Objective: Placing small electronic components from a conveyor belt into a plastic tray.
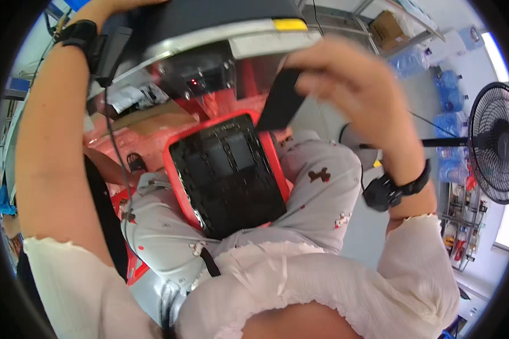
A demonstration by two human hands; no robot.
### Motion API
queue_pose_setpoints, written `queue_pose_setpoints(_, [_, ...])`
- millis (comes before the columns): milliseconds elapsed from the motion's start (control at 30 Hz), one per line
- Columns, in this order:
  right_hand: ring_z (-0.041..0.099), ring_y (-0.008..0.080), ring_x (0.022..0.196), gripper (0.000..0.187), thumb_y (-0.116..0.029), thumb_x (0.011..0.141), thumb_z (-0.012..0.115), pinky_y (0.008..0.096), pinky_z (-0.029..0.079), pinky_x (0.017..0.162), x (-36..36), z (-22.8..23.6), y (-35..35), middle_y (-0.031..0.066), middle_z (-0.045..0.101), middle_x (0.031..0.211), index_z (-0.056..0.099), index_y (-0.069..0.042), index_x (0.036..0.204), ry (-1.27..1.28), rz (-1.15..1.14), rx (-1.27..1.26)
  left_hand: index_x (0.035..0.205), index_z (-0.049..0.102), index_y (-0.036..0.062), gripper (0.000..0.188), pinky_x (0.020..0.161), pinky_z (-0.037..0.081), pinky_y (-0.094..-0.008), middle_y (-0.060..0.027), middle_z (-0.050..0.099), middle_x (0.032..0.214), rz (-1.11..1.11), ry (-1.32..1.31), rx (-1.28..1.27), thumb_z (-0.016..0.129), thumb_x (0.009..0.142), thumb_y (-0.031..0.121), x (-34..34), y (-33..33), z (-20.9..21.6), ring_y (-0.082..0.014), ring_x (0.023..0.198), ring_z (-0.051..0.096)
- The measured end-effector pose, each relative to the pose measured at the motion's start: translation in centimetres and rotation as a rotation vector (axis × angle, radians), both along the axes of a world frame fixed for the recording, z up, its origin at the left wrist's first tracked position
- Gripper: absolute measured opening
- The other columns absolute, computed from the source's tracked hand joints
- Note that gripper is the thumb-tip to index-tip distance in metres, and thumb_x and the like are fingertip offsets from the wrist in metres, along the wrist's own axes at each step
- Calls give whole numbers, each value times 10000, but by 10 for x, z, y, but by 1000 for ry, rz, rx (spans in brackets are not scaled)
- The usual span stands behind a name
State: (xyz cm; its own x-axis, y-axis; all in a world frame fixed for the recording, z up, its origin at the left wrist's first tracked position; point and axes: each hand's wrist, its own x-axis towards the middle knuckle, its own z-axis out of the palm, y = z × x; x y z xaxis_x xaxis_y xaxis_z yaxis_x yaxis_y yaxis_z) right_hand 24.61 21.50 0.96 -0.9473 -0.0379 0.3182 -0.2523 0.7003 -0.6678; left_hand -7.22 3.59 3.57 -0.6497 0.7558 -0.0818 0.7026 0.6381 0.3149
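Head cam: right hand [345, 79] pinched the black strap [280, 101] at 12 o'clock; left hand's fingers out of frame, headset [209, 34] apparently half-adjusted.

The red-rimmed tray [227, 172] in the lap has a black ribbed inner face, and the trousers [322, 186] under and beside it are pale grey, dotted with small red and dark brown shapes. Above the tray, the raised device [209, 28] is black on top with a silver-grey edge, a yellow patch and a small red light, and a black strap [280, 101] hangs from it down to the tray's upper rim. Below the tray the blouse [322, 288] is creamy white with frilled hems; both wristbands, left [80, 34] and right [396, 189], are black, and right of the tray stands a black fan [495, 141].
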Motion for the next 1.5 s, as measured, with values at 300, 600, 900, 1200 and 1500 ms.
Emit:
queue_pose_setpoints(300, [533, 288, 967, 325, -153, 758, 669, 367, 453, 805, 79, -222, -71, 110, 558, 1053, 617, -73, 1069, -443, 174, 115, 1133, 579, -48, 677, 897, 440, -355, -215, 596, 1131, -67, 211, 168, 730, 701, 451, 94, 20, -11, -314, 1043, 567])
queue_pose_setpoints(600, [314, 249, 1329, 525, -157, 759, 655, 481, 351, 1004, 137, -221, -88, 76, 353, 1429, 501, -131, 1260, -327, 346, 631, 1123, 567, 25, 645, 913, 386, -417, -150, 502, 1113, -484, -45, 262, 785, 604, 341, 300, -104, -120, -330, 1080, 476])
queue_pose_setpoints(900, [587, 308, 894, 329, -141, 816, 607, 360, 472, 806, 61, -68, -70, 152, 609, 1018, 584, -37, 1128, -119, 205, 94, 1191, 537, 33, 654, 919, 353, -418, -120, 486, 1180, -277, 72, 139, 751, 649, 331, 342, -132, -240, -289, 1125, 443])
queue_pose_setpoints(1200, [571, 309, 991, 478, -136, 719, 663, 445, 439, 870, -102, -32, -43, 139, 539, 1174, 555, -90, 1181, 532, -174, 791, 1191, 559, 40, 530, 961, 372, -421, -114, 550, 1195, -155, -215, 299, 692, 730, 265, 333, -136, -243, -288, 1144, 473])
queue_pose_setpoints(1500, [557, 262, 799, 158, -161, 675, 580, 372, 437, 669, 6, -38, -164, 105, 556, 808, 602, -43, 778, 240, 106, 838, 1293, 440, 6, 503, 934, 416, -310, -105, 573, 1193, 365, -1216, 1416, 544, 924, 331, 295, -166, -152, -162, 1116, 525])
